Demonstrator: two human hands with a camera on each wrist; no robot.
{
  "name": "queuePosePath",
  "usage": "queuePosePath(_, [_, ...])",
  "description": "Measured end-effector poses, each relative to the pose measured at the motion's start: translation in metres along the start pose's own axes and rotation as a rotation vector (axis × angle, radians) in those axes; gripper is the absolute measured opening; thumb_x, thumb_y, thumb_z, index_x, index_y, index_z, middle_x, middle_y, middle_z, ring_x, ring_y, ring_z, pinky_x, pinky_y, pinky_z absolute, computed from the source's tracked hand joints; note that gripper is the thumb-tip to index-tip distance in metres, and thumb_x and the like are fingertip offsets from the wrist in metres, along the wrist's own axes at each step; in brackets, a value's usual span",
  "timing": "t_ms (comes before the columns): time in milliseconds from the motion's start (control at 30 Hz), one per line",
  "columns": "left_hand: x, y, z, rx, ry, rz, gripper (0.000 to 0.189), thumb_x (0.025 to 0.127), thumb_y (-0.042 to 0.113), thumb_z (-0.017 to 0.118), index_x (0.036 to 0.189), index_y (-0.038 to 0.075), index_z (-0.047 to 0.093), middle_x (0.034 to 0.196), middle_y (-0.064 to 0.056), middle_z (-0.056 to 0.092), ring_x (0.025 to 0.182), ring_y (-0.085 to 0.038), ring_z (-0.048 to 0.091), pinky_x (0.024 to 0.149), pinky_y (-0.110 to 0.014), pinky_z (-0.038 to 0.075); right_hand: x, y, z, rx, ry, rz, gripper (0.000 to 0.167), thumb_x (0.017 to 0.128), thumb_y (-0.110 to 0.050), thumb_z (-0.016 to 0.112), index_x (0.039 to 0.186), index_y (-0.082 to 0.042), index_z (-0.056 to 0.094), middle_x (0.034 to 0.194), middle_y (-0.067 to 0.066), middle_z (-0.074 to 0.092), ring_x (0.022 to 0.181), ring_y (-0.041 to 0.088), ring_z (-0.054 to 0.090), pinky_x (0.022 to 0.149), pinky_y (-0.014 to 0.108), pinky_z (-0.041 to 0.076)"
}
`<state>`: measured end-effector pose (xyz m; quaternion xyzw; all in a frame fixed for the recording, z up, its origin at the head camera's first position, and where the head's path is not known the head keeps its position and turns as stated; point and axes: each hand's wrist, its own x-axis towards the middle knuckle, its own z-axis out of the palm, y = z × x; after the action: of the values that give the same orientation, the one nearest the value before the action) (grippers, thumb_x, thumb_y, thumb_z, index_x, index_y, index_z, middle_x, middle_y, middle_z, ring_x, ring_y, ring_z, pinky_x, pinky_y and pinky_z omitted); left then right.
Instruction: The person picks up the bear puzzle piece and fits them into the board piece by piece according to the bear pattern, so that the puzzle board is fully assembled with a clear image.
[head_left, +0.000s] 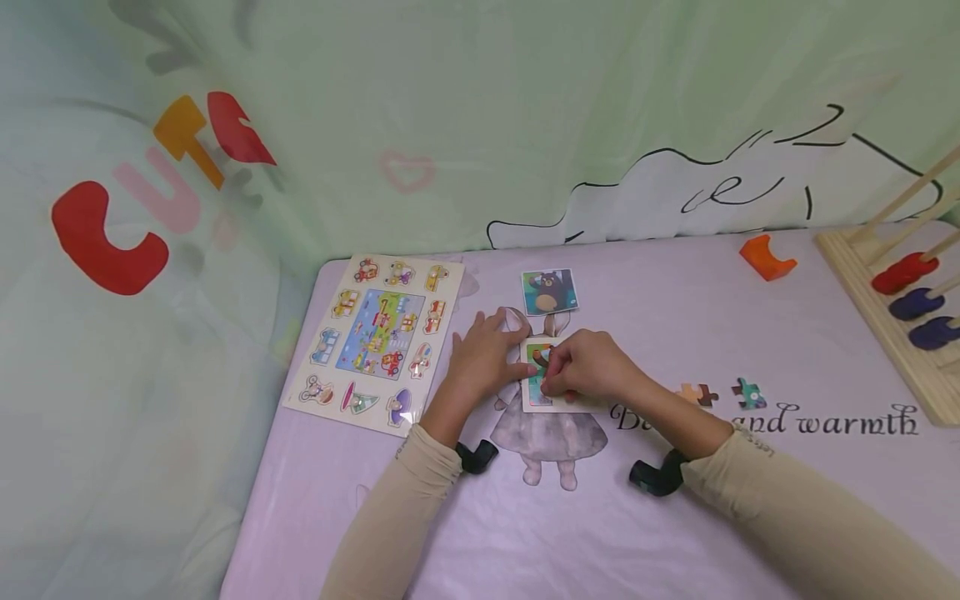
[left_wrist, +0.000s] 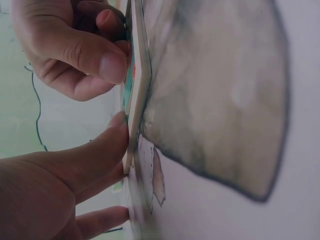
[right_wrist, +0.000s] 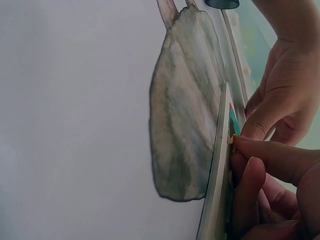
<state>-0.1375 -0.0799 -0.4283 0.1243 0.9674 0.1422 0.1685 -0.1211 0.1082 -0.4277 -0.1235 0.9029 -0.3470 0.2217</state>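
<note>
A small jigsaw board point(head_left: 558, 407) with a pale frame and a colourful picture lies before me. My left hand point(head_left: 483, 354) is at its left side; the thumb rests on the frame while the other fingers stretch out over the table. Bent over the board, my right hand point(head_left: 588, 367) pinches a small puzzle piece at the picture, mostly hidden by the fingertips point(right_wrist: 245, 141). Brown and green parts of the picture show between the hands. Just beyond the board is a square card point(head_left: 550, 292) with a brown bear on it.
Loose puzzle pieces point(head_left: 750, 393) lie right of my right forearm. A peg puzzle board point(head_left: 322, 398) with vehicle pictures is at left. Farther right are an orange block point(head_left: 767, 257) and a wooden rack point(head_left: 892, 333) with red and blue pieces. Black curved parts point(head_left: 656, 475) sit near both wrists.
</note>
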Motion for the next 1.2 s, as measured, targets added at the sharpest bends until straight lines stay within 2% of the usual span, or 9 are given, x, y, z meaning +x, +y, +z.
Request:
queuePosePath(367, [-0.001,-0.001,-0.001,-0.004,-0.013,0.008,0.07,0.089,0.05,0.075,0.152,0.036,0.048,0.17,-0.006,0.025,0.158,-0.037,0.017,0.118,-0.071,0.022,-0.001,-0.002,0.0,-0.016,0.009,-0.006,0.016,0.08,-0.021,0.084,0.069,-0.015,0.074,0.054,0.0,0.063,0.061,0.015,0.059,0.06,0.031,0.038])
queuePosePath(533, [0.0,-0.005,0.0,-0.01,-0.043,0.035,0.072,0.09,0.053,0.072,0.154,0.036,0.044,0.171,-0.005,0.021,0.159,-0.037,0.013,0.118,-0.072,0.019,-0.002,-0.002,0.0,-0.018,0.011,-0.002,0.016,0.081,-0.02,0.084,0.069,-0.015,0.075,0.054,0.0,0.063,0.062,0.015,0.059,0.059,0.031,0.038])
queuePosePath(800, [-0.001,-0.009,-0.002,-0.022,-0.077,0.075,0.084,0.085,0.053,0.078,0.157,0.034,0.039,0.172,-0.007,0.017,0.159,-0.04,0.008,0.118,-0.074,0.016,-0.003,0.0,-0.004,-0.004,-0.001,0.011,0.013,0.082,-0.023,0.083,0.074,-0.016,0.076,0.057,-0.001,0.064,0.065,0.015,0.058,0.062,0.031,0.039])
queuePosePath(933, [-0.001,-0.008,-0.002,-0.024,-0.079,0.073,0.084,0.085,0.052,0.078,0.157,0.034,0.039,0.172,-0.007,0.017,0.159,-0.04,0.008,0.118,-0.074,0.015,-0.002,0.003,-0.009,0.003,0.018,0.013,0.012,0.082,-0.023,0.084,0.078,-0.015,0.076,0.06,-0.002,0.065,0.064,0.015,0.057,0.062,0.03,0.041])
queuePosePath(1200, [-0.002,-0.007,-0.003,-0.019,-0.084,0.052,0.084,0.085,0.051,0.079,0.157,0.034,0.039,0.173,-0.006,0.016,0.159,-0.038,0.007,0.119,-0.073,0.015,0.001,0.003,-0.011,0.014,-0.032,0.014,0.018,0.081,-0.024,0.086,0.078,-0.014,0.072,0.061,-0.002,0.063,0.055,0.013,0.056,0.057,0.029,0.041])
